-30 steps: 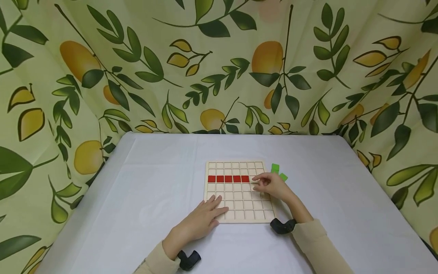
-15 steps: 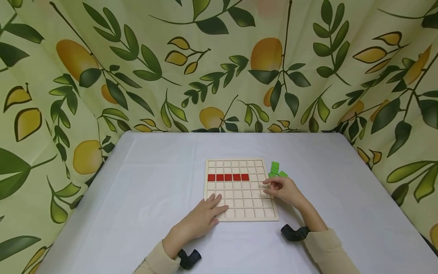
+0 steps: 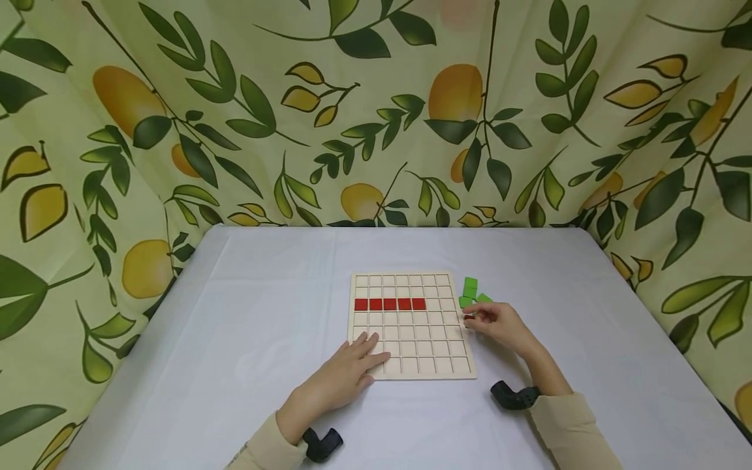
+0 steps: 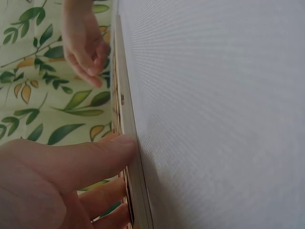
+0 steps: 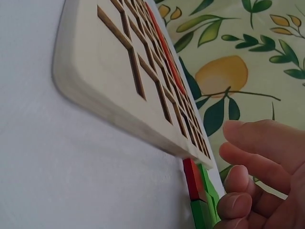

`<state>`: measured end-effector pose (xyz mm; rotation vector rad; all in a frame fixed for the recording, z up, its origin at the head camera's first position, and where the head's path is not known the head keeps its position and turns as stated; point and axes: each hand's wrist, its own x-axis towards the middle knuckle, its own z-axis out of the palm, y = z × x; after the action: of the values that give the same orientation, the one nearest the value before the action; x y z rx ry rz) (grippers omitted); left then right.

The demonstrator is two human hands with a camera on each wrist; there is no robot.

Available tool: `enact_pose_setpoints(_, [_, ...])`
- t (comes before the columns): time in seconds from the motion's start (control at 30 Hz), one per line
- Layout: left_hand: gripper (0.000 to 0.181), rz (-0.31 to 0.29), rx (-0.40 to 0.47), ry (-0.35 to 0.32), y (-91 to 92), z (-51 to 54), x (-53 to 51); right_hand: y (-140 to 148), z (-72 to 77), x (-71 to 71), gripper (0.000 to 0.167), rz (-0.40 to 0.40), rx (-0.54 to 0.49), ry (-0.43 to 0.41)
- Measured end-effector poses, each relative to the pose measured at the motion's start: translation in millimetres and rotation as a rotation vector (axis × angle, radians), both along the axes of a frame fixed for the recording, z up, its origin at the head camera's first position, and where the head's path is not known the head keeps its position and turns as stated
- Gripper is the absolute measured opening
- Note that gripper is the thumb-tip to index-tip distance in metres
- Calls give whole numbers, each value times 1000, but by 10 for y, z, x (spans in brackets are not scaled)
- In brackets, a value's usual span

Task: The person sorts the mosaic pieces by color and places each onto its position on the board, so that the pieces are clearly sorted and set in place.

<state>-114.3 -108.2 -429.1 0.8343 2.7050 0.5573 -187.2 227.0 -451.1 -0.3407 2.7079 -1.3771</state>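
A square wooden grid board (image 3: 417, 333) lies on the table, with a row of several red tiles (image 3: 390, 304) set in its cells. My left hand (image 3: 337, 378) rests on the board's front-left corner with fingers spread. In the left wrist view, its thumb (image 4: 102, 160) touches the board's side edge. My right hand (image 3: 498, 324) hovers just off the board's right edge beside a loose red tile (image 5: 193, 179). The right wrist view shows a gap between that hand's thumb and fingers, with nothing held. The fingers partly hide the loose tiles.
Several green tiles (image 3: 470, 287) lie to the right of the board's upper half, close to the red one. A white cloth (image 3: 264, 294) covers the table. A leaf-and-fruit patterned curtain (image 3: 376, 117) hangs behind it.
My right hand has moved right, from over the red row to past the board's right edge. The loose red tile now shows by its fingertips. My left hand has stayed in place.
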Motion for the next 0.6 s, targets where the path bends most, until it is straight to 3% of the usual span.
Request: enact_pose_setpoints(0.6, [44,0,12,-8,-10,-26,-5,96,1,0,30,-20,98,-54])
